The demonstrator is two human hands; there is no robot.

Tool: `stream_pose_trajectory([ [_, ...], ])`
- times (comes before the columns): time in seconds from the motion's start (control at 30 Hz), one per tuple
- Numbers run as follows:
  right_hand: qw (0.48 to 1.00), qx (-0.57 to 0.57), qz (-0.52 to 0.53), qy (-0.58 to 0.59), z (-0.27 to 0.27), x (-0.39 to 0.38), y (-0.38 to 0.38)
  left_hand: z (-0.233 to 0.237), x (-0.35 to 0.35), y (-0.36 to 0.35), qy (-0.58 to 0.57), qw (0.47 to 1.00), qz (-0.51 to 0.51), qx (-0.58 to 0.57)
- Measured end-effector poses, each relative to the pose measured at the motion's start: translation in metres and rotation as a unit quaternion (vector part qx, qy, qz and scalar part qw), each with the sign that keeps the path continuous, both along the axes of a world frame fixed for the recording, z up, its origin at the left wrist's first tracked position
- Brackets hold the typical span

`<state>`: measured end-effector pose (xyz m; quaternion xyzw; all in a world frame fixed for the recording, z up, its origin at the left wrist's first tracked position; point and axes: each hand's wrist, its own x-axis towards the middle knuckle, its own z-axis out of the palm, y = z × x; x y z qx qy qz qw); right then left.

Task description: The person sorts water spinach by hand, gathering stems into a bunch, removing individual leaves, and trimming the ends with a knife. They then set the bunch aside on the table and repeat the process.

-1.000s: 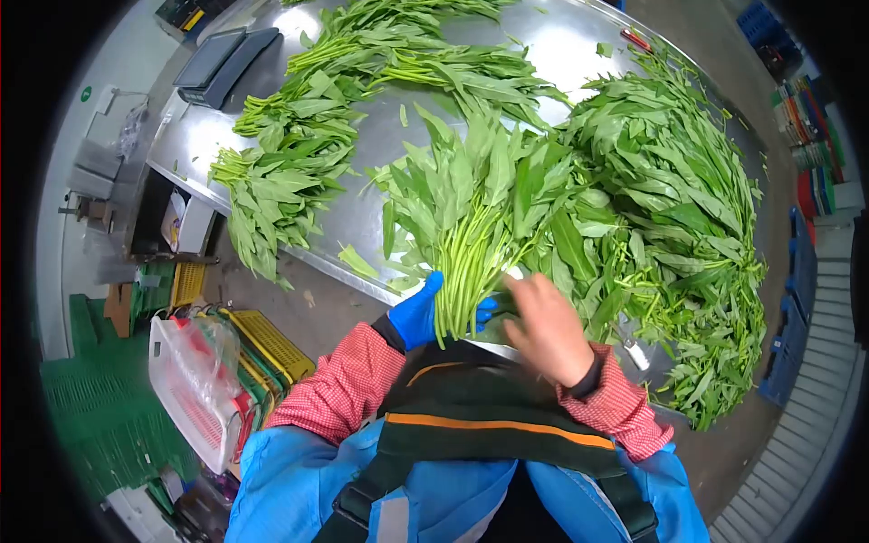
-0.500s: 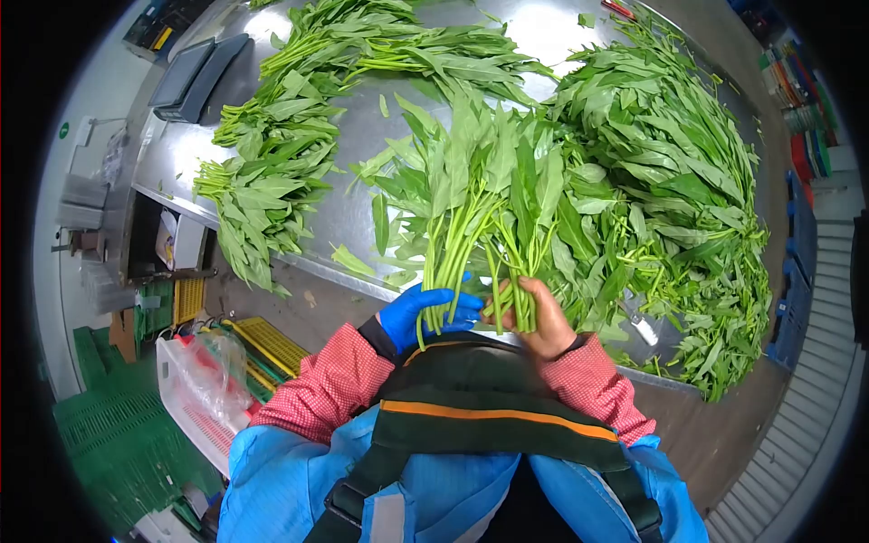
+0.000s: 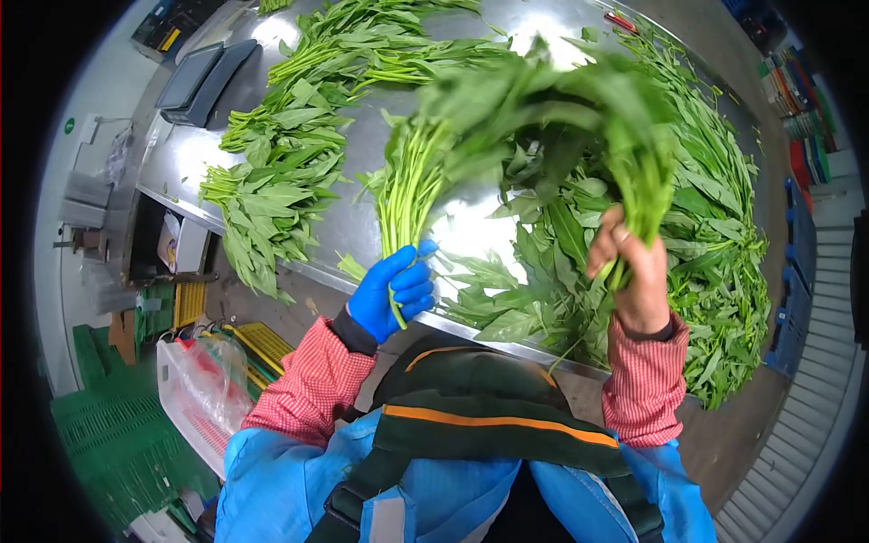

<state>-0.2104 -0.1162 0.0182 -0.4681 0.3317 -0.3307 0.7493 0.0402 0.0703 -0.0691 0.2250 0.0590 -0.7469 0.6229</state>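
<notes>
My left hand [image 3: 395, 288], in a blue glove, is closed round the lower stems of a bunch of leafy greens [image 3: 412, 185]. To the right, my bare right hand [image 3: 636, 264] grips the stems of another bunch of the greens [image 3: 639, 181], raised above the table. The leaves of both bunches are blurred and meet in an arch between the hands. Loose greens [image 3: 579, 235] lie below and beside my right hand. On the left of the table, bundled greens [image 3: 276, 195] lie in a row with their stems pointing left.
The metal table [image 3: 348, 240] carries a large heap of greens [image 3: 720, 235] along its right side. A dark scale-like device [image 3: 204, 81] stands at the back left. A red-handled tool [image 3: 620, 22] lies at the far edge. A white crate [image 3: 204, 398] holding plastic bags stands at left.
My hands have moved apart, the left one leftward and the right one up and to the right. The stems held together before are now split into two bunches, one in each hand.
</notes>
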Motion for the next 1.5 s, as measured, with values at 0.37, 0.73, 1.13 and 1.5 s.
stream_pose_trajectory([
  [0.37,0.978,0.17,0.062,0.101,-0.085,0.065,0.069,-0.022,-0.039,0.008,-0.156,0.981,-0.05,0.106],
  [0.73,0.963,0.076,0.127,0.224,-0.112,0.078,0.081,-0.036,-0.051,0.016,-0.195,0.97,-0.069,0.126],
  [1.13,0.955,0.245,0.125,0.112,-0.124,0.057,0.064,-0.034,-0.043,0.013,-0.186,0.965,0.01,0.183],
  [1.5,0.963,0.215,0.111,0.121,-0.114,0.064,0.072,-0.036,-0.063,-0.005,-0.36,0.918,-0.031,0.163],
])
